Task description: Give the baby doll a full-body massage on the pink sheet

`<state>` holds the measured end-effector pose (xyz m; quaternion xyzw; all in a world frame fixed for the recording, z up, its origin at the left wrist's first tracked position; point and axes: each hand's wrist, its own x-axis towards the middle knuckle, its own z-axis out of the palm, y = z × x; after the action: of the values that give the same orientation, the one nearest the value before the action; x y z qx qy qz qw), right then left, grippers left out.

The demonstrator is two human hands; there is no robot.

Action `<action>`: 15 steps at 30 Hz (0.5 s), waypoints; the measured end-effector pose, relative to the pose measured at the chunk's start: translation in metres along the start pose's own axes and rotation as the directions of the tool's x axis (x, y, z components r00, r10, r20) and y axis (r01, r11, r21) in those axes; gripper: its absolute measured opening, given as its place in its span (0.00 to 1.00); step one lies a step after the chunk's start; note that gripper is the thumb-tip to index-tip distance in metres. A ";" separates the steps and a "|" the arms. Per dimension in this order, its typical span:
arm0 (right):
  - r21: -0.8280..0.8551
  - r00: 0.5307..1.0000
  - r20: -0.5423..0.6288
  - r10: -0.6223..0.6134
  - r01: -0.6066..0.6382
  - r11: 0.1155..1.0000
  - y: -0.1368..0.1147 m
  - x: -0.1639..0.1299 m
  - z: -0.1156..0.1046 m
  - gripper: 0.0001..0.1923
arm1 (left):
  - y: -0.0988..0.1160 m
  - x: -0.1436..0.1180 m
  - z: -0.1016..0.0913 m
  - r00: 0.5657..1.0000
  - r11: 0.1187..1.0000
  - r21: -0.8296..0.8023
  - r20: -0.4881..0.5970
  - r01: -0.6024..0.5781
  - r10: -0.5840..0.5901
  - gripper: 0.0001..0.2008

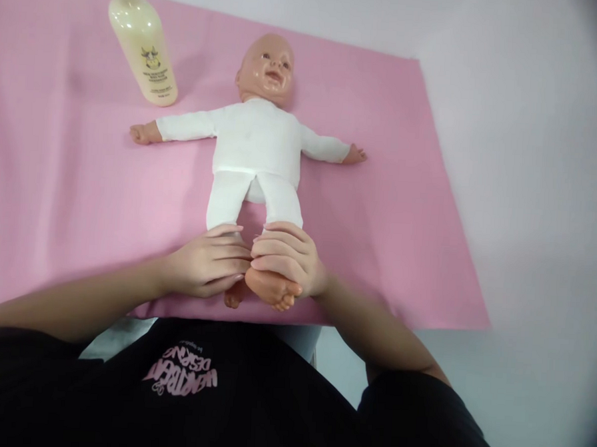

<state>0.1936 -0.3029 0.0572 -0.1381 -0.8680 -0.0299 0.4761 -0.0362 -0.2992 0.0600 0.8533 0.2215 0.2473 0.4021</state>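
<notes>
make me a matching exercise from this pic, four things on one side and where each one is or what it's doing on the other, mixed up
Things:
1. bottle
2. doll
3. left hand
4. right hand

Places or states:
A. lies on its back, arms spread, in the middle of the pink mat
B. wrapped over the doll's foot nearest the mat's front edge, on the picture's right
C. stands at the far left of the mat, beside the doll's head
D. rests on the doll's other lower leg, fingers touching the other hand

Pairs: 1-C, 2-A, 3-D, 4-B
</notes>
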 end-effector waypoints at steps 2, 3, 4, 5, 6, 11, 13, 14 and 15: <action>-0.003 1.000 -0.012 0.027 -0.027 1.000 -0.001 0.002 0.001 0.08 | -0.002 -0.001 0.000 0.995 0.991 0.087 0.010 -0.104 0.104 0.07; -0.004 0.999 -0.015 0.040 -0.040 0.999 -0.002 0.003 0.001 0.08 | -0.003 -0.001 0.001 0.985 0.975 0.141 0.017 -0.171 0.171 0.07; 0.000 0.999 -0.012 0.053 -0.053 0.999 -0.003 0.003 0.002 0.10 | -0.004 -0.002 0.001 0.971 0.951 0.197 0.026 -0.239 0.238 0.08; 0.014 0.998 -0.005 0.065 -0.065 0.998 -0.004 0.004 0.002 0.11 | -0.005 -0.002 0.001 0.954 0.922 0.250 0.039 -0.297 0.296 0.08; 0.036 0.997 0.005 0.079 -0.079 0.996 -0.005 0.005 0.002 0.13 | -0.006 -0.002 0.002 0.940 0.894 0.292 0.053 -0.338 0.338 0.08; 0.166 0.989 0.069 0.132 -0.142 0.976 -0.008 0.006 -0.002 0.14 | -0.007 -0.001 0.002 0.909 0.831 0.378 0.085 -0.408 0.407 0.09; 0.184 0.989 0.092 0.118 -0.134 0.974 -0.010 0.007 -0.003 0.11 | -0.006 0.001 0.003 0.892 0.808 0.394 0.077 -0.438 0.445 0.08; 0.186 0.990 0.099 0.104 -0.121 0.975 -0.010 0.007 -0.003 0.10 | -0.006 0.001 0.003 0.884 0.799 0.398 0.073 -0.451 0.462 0.08; 0.185 0.991 0.102 0.089 -0.106 0.977 -0.011 0.007 -0.002 0.09 | -0.005 0.002 0.004 0.878 0.794 0.398 0.070 -0.460 0.473 0.08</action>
<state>0.1890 -0.3124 0.0652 -0.1358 -0.8803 0.0828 0.4469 -0.0329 -0.2974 0.0544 0.9413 0.0571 0.3016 0.1403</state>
